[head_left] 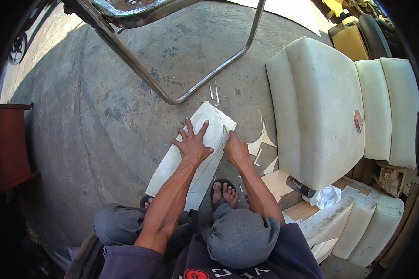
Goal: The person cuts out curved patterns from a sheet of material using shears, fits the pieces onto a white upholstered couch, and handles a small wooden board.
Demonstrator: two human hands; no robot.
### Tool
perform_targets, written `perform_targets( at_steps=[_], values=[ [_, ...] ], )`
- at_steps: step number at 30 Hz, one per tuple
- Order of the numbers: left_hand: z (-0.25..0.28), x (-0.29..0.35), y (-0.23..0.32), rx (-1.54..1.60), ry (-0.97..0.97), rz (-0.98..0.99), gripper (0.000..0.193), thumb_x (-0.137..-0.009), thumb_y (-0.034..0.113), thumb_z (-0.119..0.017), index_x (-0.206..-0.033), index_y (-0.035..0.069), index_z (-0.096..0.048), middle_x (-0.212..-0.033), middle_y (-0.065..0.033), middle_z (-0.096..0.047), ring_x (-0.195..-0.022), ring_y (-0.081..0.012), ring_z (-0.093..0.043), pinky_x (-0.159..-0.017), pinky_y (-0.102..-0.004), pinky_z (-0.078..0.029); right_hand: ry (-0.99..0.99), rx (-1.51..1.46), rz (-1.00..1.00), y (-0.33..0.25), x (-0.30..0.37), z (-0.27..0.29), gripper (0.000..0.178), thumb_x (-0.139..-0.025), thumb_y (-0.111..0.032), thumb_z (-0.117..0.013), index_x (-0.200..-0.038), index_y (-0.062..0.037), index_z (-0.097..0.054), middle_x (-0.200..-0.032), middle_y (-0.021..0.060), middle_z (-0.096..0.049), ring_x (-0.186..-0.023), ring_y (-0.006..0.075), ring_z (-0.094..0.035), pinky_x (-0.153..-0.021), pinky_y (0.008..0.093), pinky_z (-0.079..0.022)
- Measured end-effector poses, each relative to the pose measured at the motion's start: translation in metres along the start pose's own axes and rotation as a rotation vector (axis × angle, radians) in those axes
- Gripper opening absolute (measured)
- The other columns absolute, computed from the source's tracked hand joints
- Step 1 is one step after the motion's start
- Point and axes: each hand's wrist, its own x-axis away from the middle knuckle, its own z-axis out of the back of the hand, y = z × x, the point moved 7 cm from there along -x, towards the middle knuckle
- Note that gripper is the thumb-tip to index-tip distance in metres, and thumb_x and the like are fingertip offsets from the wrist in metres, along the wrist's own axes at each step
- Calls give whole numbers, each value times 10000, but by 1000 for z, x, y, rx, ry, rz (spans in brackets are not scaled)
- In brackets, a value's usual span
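Note:
A long white sheet (165,176) lies on the concrete floor between my feet. On top of it is a white piece with a rounded end (213,135), which my left hand (192,145) presses down with fingers spread. My right hand (236,149) is closed around a knife, mostly hidden in the fist. The thin knife blade (226,129) touches the sheet near its far right edge, beside the rounded outline. Thin white offcuts (264,141) are scattered to the right of my right hand.
A bent metal tube frame (209,76) stands ahead on the concrete floor (116,93). Pale padded cushions (321,107) are at the right, one bearing a small reddish block (358,121). Below them are a dark cup (300,186) and crumpled plastic (323,197). A red metal object (9,144) stands far left.

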Motion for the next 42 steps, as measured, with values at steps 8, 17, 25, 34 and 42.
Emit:
perform_targets(
  at_steps=[8,17,25,34,42],
  values=[
    [0,-1,0,1,18,-16,1112,-705,564,-830,-1586,507,-154,-1691,-182,45,-1463,-534,-200,-1002,-797,-308,31,-59,-77,4,16,-10,315,-940,-136,-476,-1197,16,-573,-927,378,-666,-938,540,-667,-846,591,-521],
    [1,-9,6,201,56,48,1148,-700,483,-865,-1607,428,-164,-1683,-201,2,-1451,-521,-222,-988,-753,-332,24,51,20,-9,-26,17,322,-935,-133,-466,-1191,21,-585,-1005,352,-678,-978,521,-665,-873,588,-517],
    [4,-8,2,153,41,93,1112,-742,464,-813,-1617,425,-127,-1676,-216,13,-1400,-468,-271,-949,-664,-339,18,48,-25,-11,-8,8,299,-939,-133,-472,-1180,13,-571,-941,354,-678,-949,530,-668,-835,602,-522],
    [3,-10,3,192,26,87,1156,-719,450,-834,-1618,427,-108,-1682,-219,29,-1428,-503,-238,-968,-710,-314,16,-2,-103,-6,5,-2,312,-952,-148,-470,-1214,6,-541,-929,390,-658,-943,562,-654,-846,614,-510],
    [5,-13,4,207,24,94,1176,-709,451,-839,-1620,420,-97,-1676,-230,32,-1420,-509,-242,-965,-714,-314,-17,-24,-141,1,19,-13,318,-951,-146,-475,-1217,20,-532,-939,401,-653,-971,560,-652,-865,609,-507]
  ],
)
